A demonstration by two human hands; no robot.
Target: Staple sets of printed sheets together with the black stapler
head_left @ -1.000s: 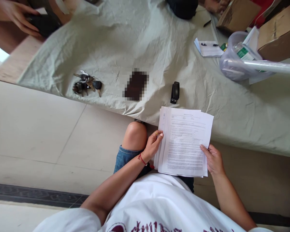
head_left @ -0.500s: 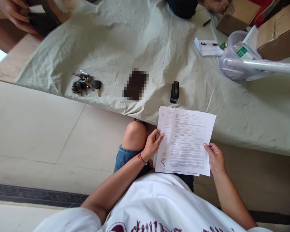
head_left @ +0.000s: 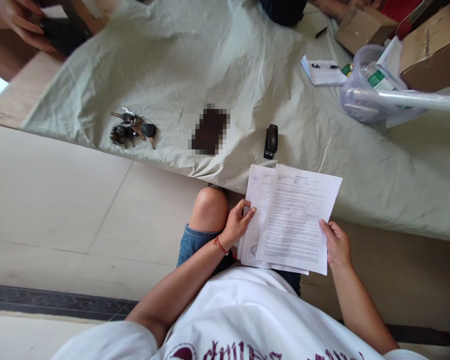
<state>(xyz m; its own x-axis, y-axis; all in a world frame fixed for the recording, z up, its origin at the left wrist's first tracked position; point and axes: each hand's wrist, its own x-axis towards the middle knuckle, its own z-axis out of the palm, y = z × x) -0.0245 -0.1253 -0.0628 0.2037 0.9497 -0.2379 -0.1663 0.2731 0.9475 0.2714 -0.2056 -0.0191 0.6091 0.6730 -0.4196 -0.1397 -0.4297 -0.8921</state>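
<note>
Printed paper sheets (head_left: pixel 250 245) overlap above my lap, pinched at their left edge by my left hand (head_left: pixel 238 226). My right hand (head_left: pixel 336 243) grips the right edge of the top printed sheet (head_left: pixel 298 220), thumb on its face. That top sheet lies shifted to the right over the others, tilted a little; part of a round stamp shows on a sheet beneath. Just beyond the papers, a black stapler (head_left: pixel 271 142) rests on the cloth-covered table (head_left: pixel 243 65). Neither hand touches it.
A bunch of keys (head_left: pixel 134 129) and a dark blurred-out object (head_left: pixel 210 131) lie on the cloth. At right are a notepad (head_left: pixel 324 73), a clear plastic tub (head_left: pixel 360 95) and cardboard boxes (head_left: pixel 435 47). Another person's hand (head_left: pixel 26 25) holds something dark at upper left.
My right hand has moved slightly right, sliding the top sheet right and tilting it, so more of the sheets below shows. My left hand has barely moved.
</note>
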